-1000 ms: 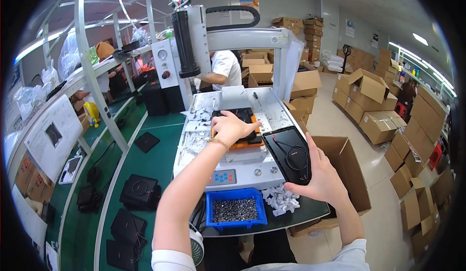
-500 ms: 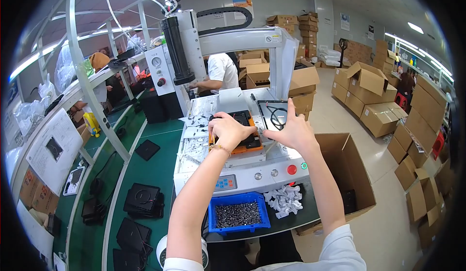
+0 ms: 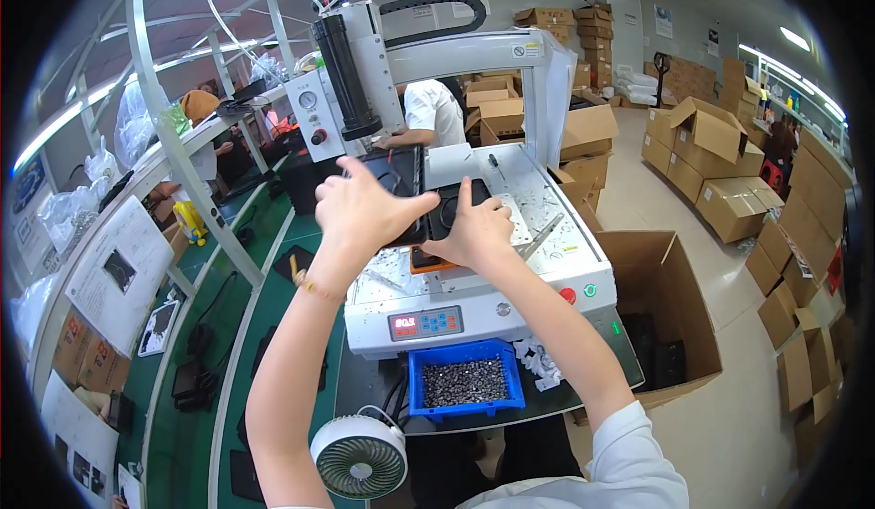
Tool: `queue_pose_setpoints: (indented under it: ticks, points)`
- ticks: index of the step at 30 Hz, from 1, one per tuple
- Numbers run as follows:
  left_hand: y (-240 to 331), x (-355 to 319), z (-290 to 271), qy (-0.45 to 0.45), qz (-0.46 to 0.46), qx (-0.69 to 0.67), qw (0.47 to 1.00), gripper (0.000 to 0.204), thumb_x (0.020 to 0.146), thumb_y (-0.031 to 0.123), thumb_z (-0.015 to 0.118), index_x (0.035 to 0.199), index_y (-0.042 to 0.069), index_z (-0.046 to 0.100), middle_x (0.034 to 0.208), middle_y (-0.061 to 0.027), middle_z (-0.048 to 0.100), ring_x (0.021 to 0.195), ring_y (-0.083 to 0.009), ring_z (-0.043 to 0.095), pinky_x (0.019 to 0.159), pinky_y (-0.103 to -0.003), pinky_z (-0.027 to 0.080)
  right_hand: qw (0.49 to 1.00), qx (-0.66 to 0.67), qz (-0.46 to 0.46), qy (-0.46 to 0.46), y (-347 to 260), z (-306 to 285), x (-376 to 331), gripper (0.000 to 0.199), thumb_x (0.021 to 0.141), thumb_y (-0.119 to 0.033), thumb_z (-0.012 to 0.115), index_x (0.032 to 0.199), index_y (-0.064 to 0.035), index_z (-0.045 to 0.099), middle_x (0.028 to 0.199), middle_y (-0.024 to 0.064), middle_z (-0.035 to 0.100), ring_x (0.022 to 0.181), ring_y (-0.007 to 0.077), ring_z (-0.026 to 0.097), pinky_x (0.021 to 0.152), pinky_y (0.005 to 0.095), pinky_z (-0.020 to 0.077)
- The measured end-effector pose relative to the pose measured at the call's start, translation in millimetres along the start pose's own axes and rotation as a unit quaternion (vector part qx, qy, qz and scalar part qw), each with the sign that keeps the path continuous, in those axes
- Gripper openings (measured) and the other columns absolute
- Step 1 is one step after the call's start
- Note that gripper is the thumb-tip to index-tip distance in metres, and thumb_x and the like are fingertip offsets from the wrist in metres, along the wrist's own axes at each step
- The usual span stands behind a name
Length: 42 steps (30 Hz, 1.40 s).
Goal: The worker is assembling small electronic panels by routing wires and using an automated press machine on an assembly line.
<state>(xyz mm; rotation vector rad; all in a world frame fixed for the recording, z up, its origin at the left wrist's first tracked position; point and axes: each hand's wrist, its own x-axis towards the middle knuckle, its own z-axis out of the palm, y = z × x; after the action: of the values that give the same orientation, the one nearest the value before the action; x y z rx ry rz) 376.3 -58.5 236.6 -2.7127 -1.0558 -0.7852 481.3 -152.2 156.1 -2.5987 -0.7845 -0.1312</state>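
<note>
My left hand (image 3: 360, 217) grips a black flat rectangular case (image 3: 406, 170), thumb across it and its other fingers partly hidden. This case is raised and tilted just left of an orange fixture (image 3: 427, 262) on the white bench machine (image 3: 374, 313). Over the fixture, my right hand (image 3: 478, 234) holds a second black flat case (image 3: 445, 210) by its right side, thumb at the near edge and index finger stretched over the top. A dark cable seems to lie on this case. Its underside is hidden, so whether it rests in the fixture cannot be told.
A black cylinder on the machine head (image 3: 346, 76) stands behind my hands. In front are a blue bin (image 3: 465, 409) of small metal parts, crumpled white scraps (image 3: 540, 363) and a white fan (image 3: 360, 454). An open carton (image 3: 684, 327) stands right. A co-worker (image 3: 433, 113) is behind.
The left-hand case has come up and left from the fixture area. The cabled case, earlier on the machine's right side, appears shifted left over the fixture with my right hand. The view has turned slightly.
</note>
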Motion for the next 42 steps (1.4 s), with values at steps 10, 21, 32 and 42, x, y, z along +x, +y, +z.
queue_pose_setpoints:
  ticks: [10, 21, 32, 42]
  points:
    - [-57, -59, -7, -0.012, 0.0, -0.003, 1.0, 0.124, 0.062, 0.069, 0.073, 0.139, -0.018, 0.031, 0.104, -0.0324, 0.059, 0.103, -0.0412, 0.059, 0.079, -0.045, 0.054, 0.999, -0.044, -0.005, -0.014, -5, 15, 15, 0.128, 0.069, -0.078, 0.064, 0.152, 0.0049, 0.011, 0.119, 0.0328, 0.059, 0.115, 0.0455, 0.055, 0.098, 0.0449, 0.047]
    - [-49, -77, 2, -0.109, -0.008, -0.034, 0.993, 0.123, 0.062, 0.067, 0.07, 0.144, -0.014, 0.027, 0.111, -0.0328, 0.059, 0.107, -0.0417, 0.06, 0.087, -0.043, 0.051, 0.998, 0.04, -0.054, 0.02, 33, 23, 9, 0.104, 0.071, -0.048, 0.081, 0.138, 0.0134, 0.03, 0.125, 0.0325, 0.054, 0.119, 0.0442, 0.052, 0.102, 0.0439, 0.0442]
    - [-68, -102, 16, -0.093, 0.006, -0.052, 0.994, 0.122, 0.062, 0.064, 0.074, 0.142, -0.015, 0.028, 0.106, -0.0312, 0.057, 0.106, -0.041, 0.057, 0.083, -0.045, 0.052, 0.932, 0.048, -0.123, 0.337, 185, 45, -103, 0.039, 0.091, -0.014, 0.061, 0.127, 0.001, 0.054, 0.128, 0.0191, 0.054, 0.12, 0.0363, 0.051, 0.103, 0.0434, 0.0404]
    - [-36, -124, 20, -0.101, 0.086, -0.096, 0.986, 0.121, 0.063, 0.061, 0.075, 0.144, -0.013, 0.023, 0.103, -0.0278, 0.056, 0.1, -0.0386, 0.056, 0.077, -0.044, 0.053, 0.941, -0.065, -0.103, 0.317, 209, 68, -147, 0.05, 0.088, -0.026, 0.066, 0.129, -0.0012, 0.055, 0.136, 0.0133, 0.051, 0.129, 0.0343, 0.044, 0.111, 0.0504, 0.0303]
